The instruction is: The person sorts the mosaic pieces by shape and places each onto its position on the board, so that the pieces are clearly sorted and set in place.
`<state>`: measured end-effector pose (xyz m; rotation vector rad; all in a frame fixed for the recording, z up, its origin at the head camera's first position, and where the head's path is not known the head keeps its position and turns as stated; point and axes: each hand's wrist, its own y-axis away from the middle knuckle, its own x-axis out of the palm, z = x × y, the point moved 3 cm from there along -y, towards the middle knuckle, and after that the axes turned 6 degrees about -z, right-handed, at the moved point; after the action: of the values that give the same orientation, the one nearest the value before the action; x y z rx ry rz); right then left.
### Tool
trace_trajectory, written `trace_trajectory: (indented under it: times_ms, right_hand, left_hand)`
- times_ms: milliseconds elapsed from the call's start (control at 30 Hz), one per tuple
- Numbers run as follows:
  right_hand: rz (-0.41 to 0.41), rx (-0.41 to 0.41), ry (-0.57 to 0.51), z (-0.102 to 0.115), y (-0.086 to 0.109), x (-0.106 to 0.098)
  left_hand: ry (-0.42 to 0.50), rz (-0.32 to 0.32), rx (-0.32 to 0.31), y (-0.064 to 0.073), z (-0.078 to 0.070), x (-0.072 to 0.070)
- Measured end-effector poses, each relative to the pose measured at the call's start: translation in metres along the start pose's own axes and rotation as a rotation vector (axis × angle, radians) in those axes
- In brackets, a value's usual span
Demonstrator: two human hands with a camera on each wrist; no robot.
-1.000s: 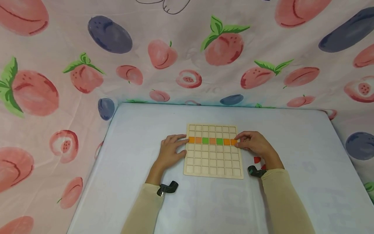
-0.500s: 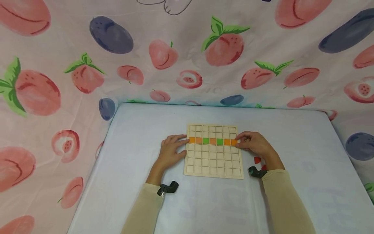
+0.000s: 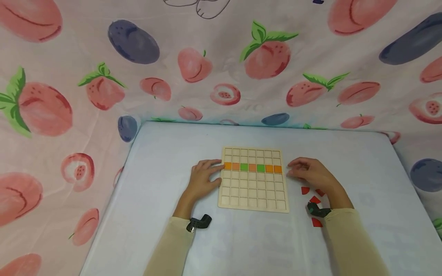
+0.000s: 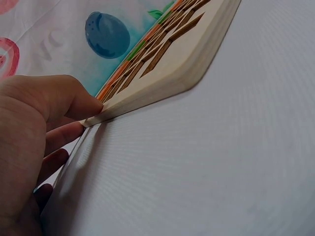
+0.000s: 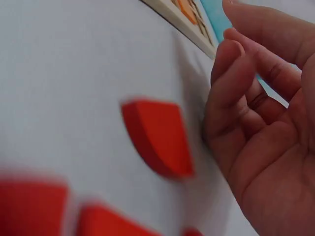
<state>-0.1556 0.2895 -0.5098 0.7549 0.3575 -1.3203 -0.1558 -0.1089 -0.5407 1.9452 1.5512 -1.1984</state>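
Observation:
A wooden grid board (image 3: 253, 191) lies on the table, one row across it filled with orange, salmon and green square tiles (image 3: 252, 168). My left hand (image 3: 203, 178) rests at the board's left edge, fingers spread and touching it. In the left wrist view the thumb (image 4: 81, 101) lies against the board's side (image 4: 147, 96). Just right of the board is my right hand (image 3: 314, 172), apart from it, fingers loosely bent and holding nothing. Several red quarter-round pieces (image 3: 305, 190) lie below that hand. One red piece (image 5: 165, 137) shows close by in the right wrist view.
The white table (image 3: 165, 149) ends at the back against a fruit-printed cloth (image 3: 193, 88). A black wrist device (image 3: 199, 222) sits on the left wrist and another black device (image 3: 317, 209) on the right.
My right hand has let go of the board's right edge and moved right, uncovering the last orange tile and more red pieces. The left hand stays in place.

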Motion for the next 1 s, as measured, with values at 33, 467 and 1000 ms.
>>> trace_trajectory:
  times_ms: [33,467,1000]
  right_hand:
    - [-0.012,-0.015,0.030,0.000,0.003,-0.004]
    - [-0.091,0.069,0.247,-0.026,0.039,-0.055]
    - [-0.023,0.024,0.311,-0.055,0.051,-0.071]
  left_hand:
    - [-0.001,0.002,0.000,0.000,0.000,0.000]
    - [-0.002,0.009,-0.005,0.000,0.000,0.000]
    - [0.017,0.001,-0.003,0.001,-0.002,-0.002]
